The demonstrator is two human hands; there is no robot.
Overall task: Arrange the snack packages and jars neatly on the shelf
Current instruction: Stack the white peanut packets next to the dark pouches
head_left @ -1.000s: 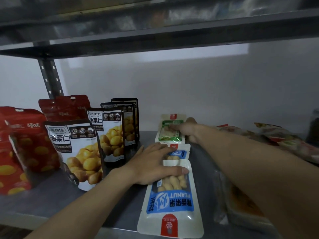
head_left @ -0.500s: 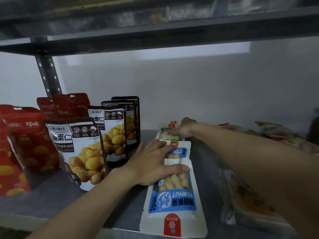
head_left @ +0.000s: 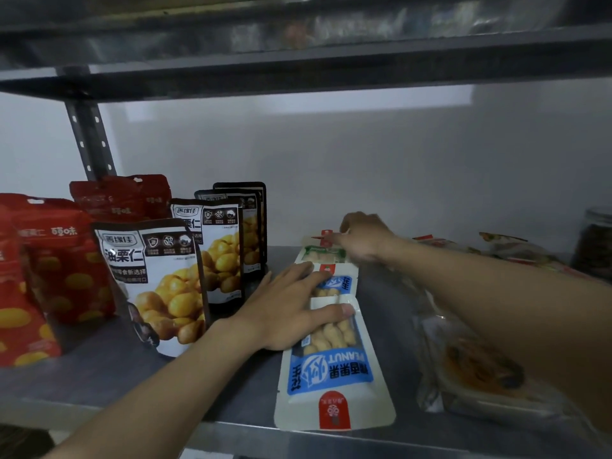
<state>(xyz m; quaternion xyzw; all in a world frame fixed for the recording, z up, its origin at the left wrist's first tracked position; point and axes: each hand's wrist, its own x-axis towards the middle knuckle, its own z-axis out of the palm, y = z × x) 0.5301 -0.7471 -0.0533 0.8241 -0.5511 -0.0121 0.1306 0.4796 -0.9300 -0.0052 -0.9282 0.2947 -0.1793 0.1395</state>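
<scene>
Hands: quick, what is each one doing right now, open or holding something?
Left hand: open, flat on the blue peanut packs.
Right hand: at the green pack, blurred; grip cannot be told.

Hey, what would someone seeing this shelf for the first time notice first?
Two bare arms reaching in: the left hand lies flat on the blue peanut packages in the middle, and the right hand stretches to a green package behind them. Left of them, black-and-white chestnut pouches stand upright.

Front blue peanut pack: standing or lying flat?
Lying flat. The blue peanut pack faces up on the shelf, left hand resting across its far end; chestnut pouches beside it stand upright.
</scene>
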